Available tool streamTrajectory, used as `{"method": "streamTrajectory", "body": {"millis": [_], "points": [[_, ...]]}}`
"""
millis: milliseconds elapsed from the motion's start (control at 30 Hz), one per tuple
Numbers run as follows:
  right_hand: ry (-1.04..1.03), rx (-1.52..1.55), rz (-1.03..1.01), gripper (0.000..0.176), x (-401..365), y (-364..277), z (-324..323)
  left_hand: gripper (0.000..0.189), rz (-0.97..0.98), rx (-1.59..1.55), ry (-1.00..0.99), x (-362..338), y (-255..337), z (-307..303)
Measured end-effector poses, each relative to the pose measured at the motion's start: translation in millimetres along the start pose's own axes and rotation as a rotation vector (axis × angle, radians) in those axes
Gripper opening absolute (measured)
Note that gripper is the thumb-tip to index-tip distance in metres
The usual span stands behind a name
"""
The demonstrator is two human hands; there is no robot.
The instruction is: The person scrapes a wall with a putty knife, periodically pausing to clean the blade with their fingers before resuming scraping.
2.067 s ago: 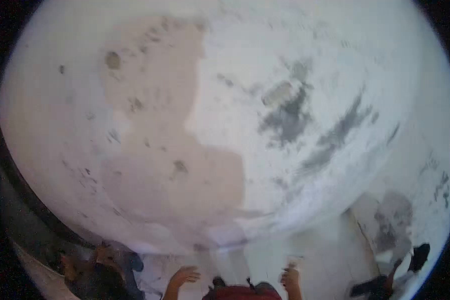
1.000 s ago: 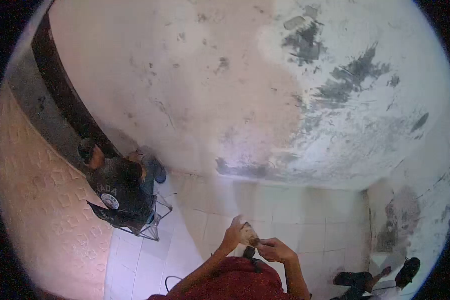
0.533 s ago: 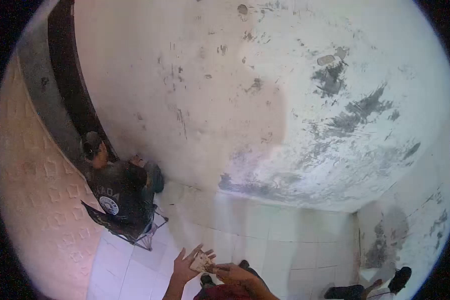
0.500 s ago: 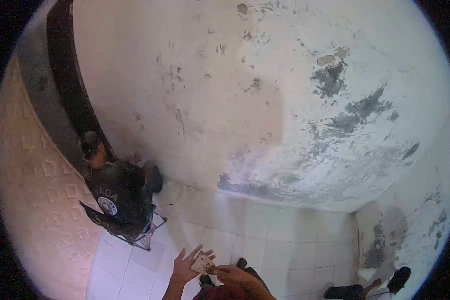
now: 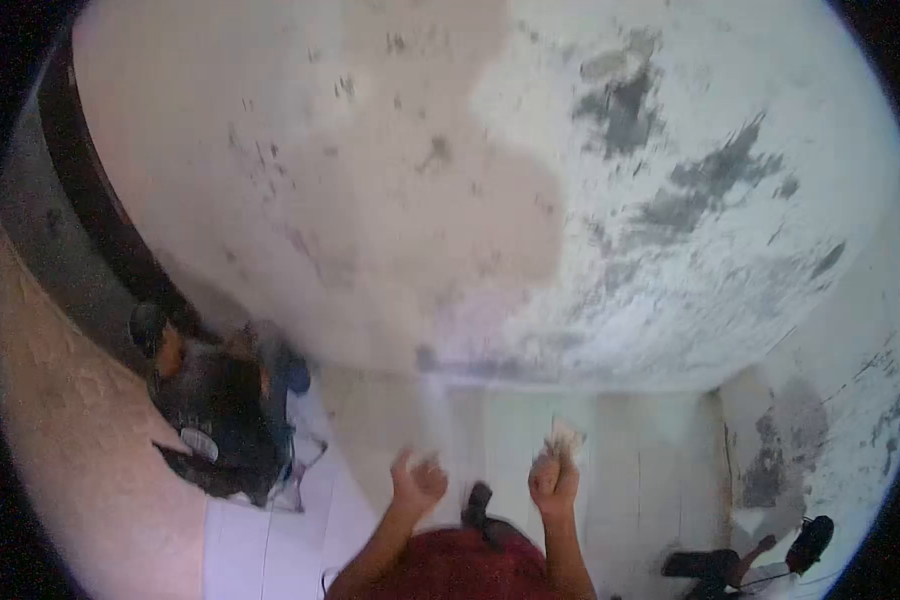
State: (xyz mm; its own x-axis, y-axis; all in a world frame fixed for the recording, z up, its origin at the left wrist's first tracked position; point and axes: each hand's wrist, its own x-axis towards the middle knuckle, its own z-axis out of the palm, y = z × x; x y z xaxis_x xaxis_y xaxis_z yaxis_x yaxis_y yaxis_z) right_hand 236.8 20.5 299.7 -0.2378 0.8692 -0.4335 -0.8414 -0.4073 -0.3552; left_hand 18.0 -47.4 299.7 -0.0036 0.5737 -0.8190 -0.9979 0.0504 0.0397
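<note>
Your right hand (image 5: 554,484) is clamped on a pale, flat-ended tool (image 5: 567,433), its long axis running from your fist towards the lower edge of the wall (image 5: 390,220). Your left hand (image 5: 419,482), farther from it, looks unladen, fingers loosely parted.

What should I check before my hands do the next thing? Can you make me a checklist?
1. Flat tool held in the right hand: ok.
2. Left hand free: ok, nothing visible in it.
3. Tool away from the seated person: ok, that person is over on the left.
4. Tool's blade clean: cannot tell, it's too blurry.
5. Wall all one colour: not ok, it has dark patches.
6. Wall dry: cannot tell just by looking.
</note>
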Motion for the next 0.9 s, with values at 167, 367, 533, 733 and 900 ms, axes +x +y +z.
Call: {"method": "streamTrajectory", "body": {"millis": [167,367,533,733,900], "points": [[-0.249,0.159,0.215,0.029,39,-37,27,0.056,0.007,-0.075,-0.497,-1,11,95],[-0.077,0.254,0.195,0.028,79,-43,21,0.062,0.015,-0.115,-0.636,4,7,153],[-0.140,0.295,0.171,0.029,94,-34,1,0.054,-0.180,-0.115,-0.527,60,12,131],[0.020,-0.327,0.175,0.032,100,-12,51,0.048,-0.243,0.083,-0.359,92,50,138],[0.013,-1.007,0.141,0.034,133,16,133,0.049,-0.358,0.011,-0.640,119,108,180]]}}
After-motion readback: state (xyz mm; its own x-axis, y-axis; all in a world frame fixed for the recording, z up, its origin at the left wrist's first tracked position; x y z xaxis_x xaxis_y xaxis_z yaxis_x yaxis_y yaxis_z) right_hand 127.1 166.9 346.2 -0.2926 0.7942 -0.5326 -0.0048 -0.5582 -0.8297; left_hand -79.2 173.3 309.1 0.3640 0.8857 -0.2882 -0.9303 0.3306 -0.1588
